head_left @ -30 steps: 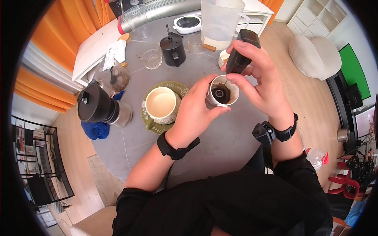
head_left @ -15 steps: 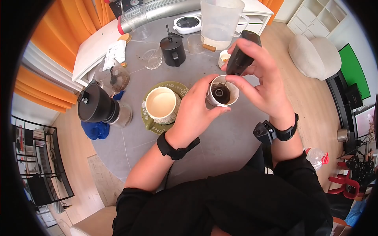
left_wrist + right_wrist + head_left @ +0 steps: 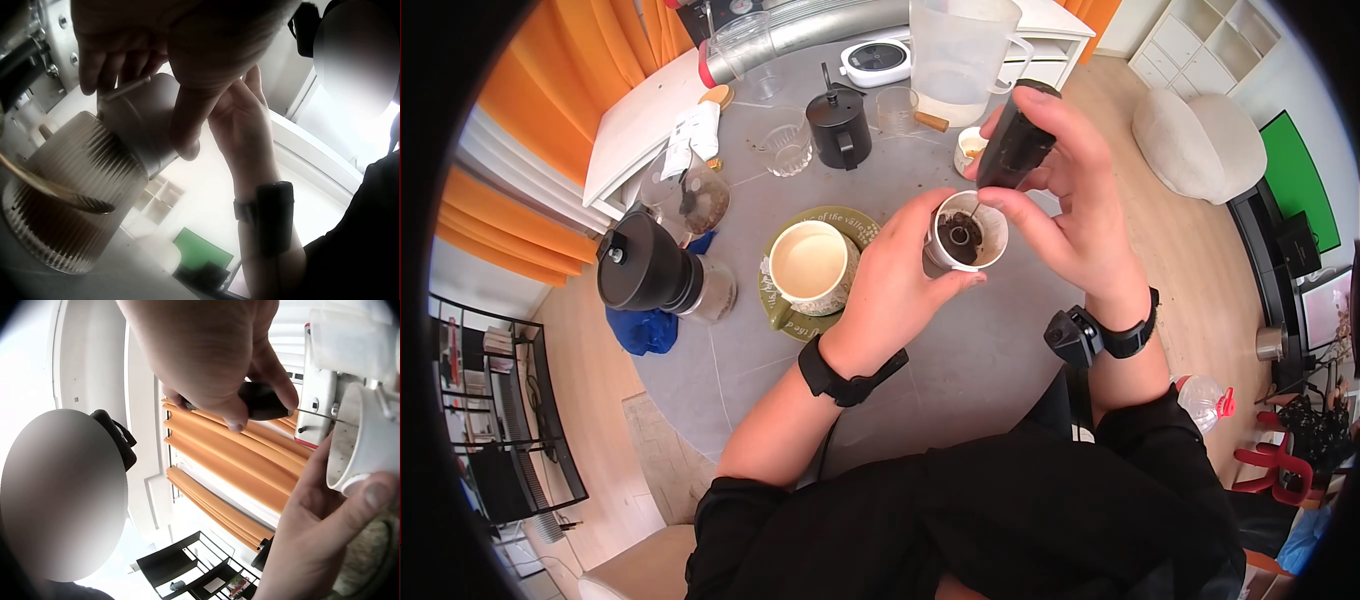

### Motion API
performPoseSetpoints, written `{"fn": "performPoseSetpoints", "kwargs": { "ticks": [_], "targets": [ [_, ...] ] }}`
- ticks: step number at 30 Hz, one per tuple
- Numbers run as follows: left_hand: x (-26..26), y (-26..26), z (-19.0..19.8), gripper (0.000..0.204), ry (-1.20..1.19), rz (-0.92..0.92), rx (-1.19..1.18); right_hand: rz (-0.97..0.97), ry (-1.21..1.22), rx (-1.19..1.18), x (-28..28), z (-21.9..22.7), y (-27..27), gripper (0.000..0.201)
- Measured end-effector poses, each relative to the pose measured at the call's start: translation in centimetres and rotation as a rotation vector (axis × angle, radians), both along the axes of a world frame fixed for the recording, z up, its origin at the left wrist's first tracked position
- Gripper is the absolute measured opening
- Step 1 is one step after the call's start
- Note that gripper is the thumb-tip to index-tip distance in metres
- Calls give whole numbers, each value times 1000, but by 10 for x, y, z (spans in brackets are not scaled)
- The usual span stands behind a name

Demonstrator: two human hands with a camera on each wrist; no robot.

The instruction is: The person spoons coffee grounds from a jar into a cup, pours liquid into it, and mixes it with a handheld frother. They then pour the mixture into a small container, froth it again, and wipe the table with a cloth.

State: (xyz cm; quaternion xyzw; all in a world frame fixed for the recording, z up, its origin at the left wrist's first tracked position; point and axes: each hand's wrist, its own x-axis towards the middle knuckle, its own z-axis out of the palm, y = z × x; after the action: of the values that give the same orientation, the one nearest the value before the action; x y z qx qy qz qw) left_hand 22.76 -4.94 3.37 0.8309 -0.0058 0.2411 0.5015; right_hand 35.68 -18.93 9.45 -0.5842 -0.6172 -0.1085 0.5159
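Observation:
My left hand [image 3: 900,270] holds a white brewing cup [image 3: 994,238] around its side, thumb near the rim. Dark wet coffee grounds [image 3: 948,238] lie inside it, with a round coil showing among them. In the left wrist view, the cup is above a ribbed glass [image 3: 75,187] with brown liquid. My right hand [image 3: 1085,225] grips the black handle of a handheld frother [image 3: 1015,145] between thumb and fingers, tilted over the cup. Its thin metal shaft [image 3: 319,414] reaches into the cup in the right wrist view.
Left of the cup, a cream mug [image 3: 808,262] stands on a green saucer [image 3: 840,215]. A black manual grinder [image 3: 640,262] is farther left. Behind are a black kettle [image 3: 840,130], a clear glass [image 3: 786,150], a small paper-like cup [image 3: 968,150] and a large plastic pitcher [image 3: 962,60].
My right hand and the frother's handle have shifted slightly right and down, and the coil has moved within the grounds. The left hand and cup stay put.

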Motion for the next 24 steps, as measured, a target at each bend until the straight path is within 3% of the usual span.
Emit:
{"fn": "performPoseSetpoints", "kwargs": {
  "ticks": [6,11,12,15,18,24],
  "targets": [
    [1,1,-2,71,-11,-7,-1,49,131,46,1,3,-8,65],
    [0,1,0,71,14,2,6,91,177,221,2,6,-21,77],
    [0,1,0,71,14,2,6,24,200,213,-1,6,-24,81],
    [-1,0,0,71,18,-4,3,-138,114,116,4,-1,-33,83],
    [0,0,-1,71,29,16,17,-36,100,210,2,-2,-39,81],
    [1,-1,0,72,52,0,-21,-6,22,166,0,-9,-36,80]
  ]
}}
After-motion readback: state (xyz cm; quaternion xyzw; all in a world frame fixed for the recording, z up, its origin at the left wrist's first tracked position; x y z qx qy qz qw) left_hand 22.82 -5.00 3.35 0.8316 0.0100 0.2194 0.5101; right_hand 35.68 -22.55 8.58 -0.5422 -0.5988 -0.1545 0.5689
